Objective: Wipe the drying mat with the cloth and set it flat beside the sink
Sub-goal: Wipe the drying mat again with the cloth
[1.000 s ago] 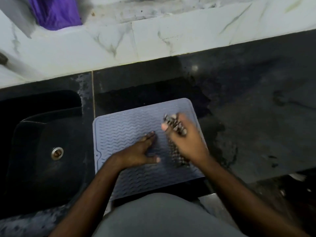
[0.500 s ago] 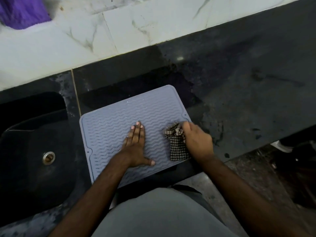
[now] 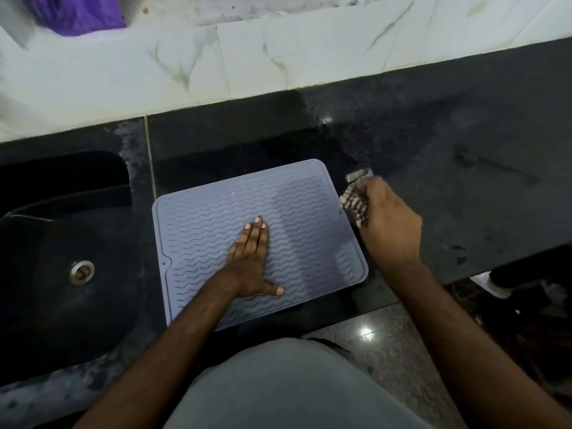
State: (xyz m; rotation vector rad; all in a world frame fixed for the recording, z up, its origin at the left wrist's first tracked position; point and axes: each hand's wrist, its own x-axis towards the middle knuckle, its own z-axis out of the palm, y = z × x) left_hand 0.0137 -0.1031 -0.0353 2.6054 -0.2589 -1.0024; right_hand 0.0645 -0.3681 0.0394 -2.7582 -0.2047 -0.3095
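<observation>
Lying flat — grey wavy-ribbed mat (image 3: 309,218) | left hand (image 3: 250,261) pressing, fingers straight | right hand (image 3: 387,224) clutching checked cloth (image 3: 354,199)

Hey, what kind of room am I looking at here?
Most likely a kitchen: a dark sink with a metal drain is set into a black stone counter, a ribbed grey drying mat lies beside it, and marble-look tiles line the wall behind.
</observation>
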